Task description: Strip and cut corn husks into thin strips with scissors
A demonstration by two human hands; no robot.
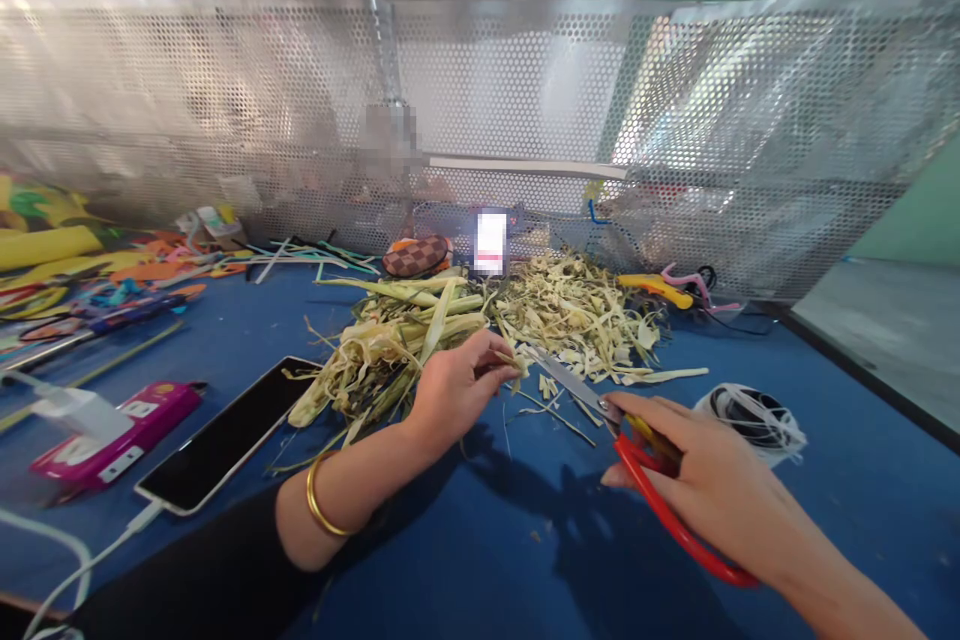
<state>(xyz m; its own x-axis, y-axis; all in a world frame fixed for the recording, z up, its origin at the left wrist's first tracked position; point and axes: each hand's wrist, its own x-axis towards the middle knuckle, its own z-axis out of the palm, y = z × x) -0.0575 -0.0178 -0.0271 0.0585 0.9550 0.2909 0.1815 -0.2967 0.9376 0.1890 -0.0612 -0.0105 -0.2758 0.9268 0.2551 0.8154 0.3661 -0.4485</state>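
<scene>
Husk strip (517,365) sits pinched in your left hand (456,385); it seems light, fragile, best held by its end. Right of this grip, your right hand (709,460) clasps red-handled scissors (636,468).

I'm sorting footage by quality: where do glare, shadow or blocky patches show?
Head view: upright screen blown out white; head view: shadows of left hand and right hand on the blue table; head view: blocky patch hiding part of the mesh.
</scene>
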